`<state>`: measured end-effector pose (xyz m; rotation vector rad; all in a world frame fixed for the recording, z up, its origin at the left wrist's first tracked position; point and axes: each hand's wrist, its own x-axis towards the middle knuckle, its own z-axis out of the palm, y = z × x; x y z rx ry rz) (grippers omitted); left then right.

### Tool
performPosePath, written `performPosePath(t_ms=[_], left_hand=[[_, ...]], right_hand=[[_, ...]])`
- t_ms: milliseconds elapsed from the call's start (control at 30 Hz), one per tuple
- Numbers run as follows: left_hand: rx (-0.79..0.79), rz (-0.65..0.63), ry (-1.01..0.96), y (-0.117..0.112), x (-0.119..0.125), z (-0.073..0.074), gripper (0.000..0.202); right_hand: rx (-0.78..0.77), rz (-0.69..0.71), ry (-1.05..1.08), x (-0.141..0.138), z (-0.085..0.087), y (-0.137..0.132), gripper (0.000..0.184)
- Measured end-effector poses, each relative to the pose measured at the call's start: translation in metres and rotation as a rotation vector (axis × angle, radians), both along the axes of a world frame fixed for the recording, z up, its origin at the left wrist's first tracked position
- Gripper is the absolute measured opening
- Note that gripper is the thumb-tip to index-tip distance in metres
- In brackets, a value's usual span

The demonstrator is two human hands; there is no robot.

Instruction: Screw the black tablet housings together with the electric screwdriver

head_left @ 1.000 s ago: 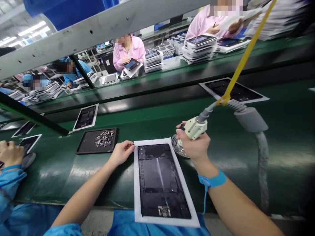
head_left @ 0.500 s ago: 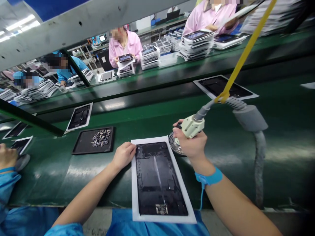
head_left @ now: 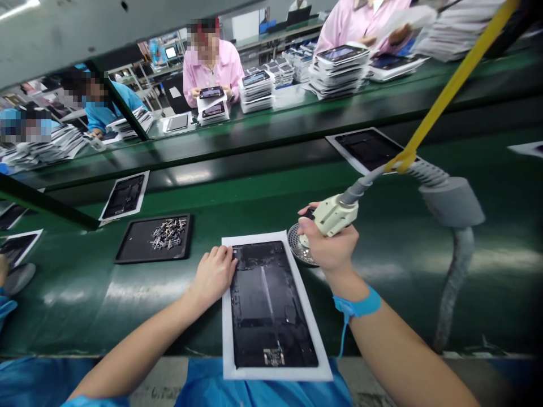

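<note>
Pale tool [head_left: 338, 216] held near black panel [head_left: 254, 302]

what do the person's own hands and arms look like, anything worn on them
The left hand and right hand are gloveless. The right has a blue wrist strap with a thin blue cord. A blue sleeve shows on the left arm.

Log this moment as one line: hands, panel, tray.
left hand: at upper left corner of dark panel | right hand: holds corded tool at perforated dish | black tray: left of panel, holds small parts
</note>
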<state>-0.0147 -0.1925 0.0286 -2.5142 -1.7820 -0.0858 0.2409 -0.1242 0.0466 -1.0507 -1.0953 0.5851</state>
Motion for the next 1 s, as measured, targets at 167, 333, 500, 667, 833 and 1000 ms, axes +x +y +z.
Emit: performPosePath(t_ms=[167,333,500,667,833,1000], left_hand=[[-0.027,-0.018,0.060,-0.012,0.008,0.006,0.053],[-0.095,-0.026,-0.105,0.018,-0.005,0.005,0.033],[-0.139,0.010,-0.424,0.052,-0.026,-0.009,0.029],[-0.125,-0.075,-0.500,0.053,-0.032,-0.015,0.029],[-0.098,-0.123,-0.520,0.052,-0.034,-0.016,0.026],[-0.118,-0.183,-0.518,0.053,-0.038,-0.015,0.023]], right_hand=[[0.006,0.002,-0.004,0.001,0.001,0.000,0.024],[-0.003,0.006,-0.023,0.001,-0.001,0.001,0.028],[0.000,0.034,-0.055,0.000,-0.001,-0.002,0.029],[0.019,0.065,-0.033,-0.001,0.000,-0.003,0.027],[0.045,0.076,-0.008,-0.001,-0.003,-0.002,0.026],[0.049,0.076,-0.002,-0.001,-0.003,-0.001,0.026]])
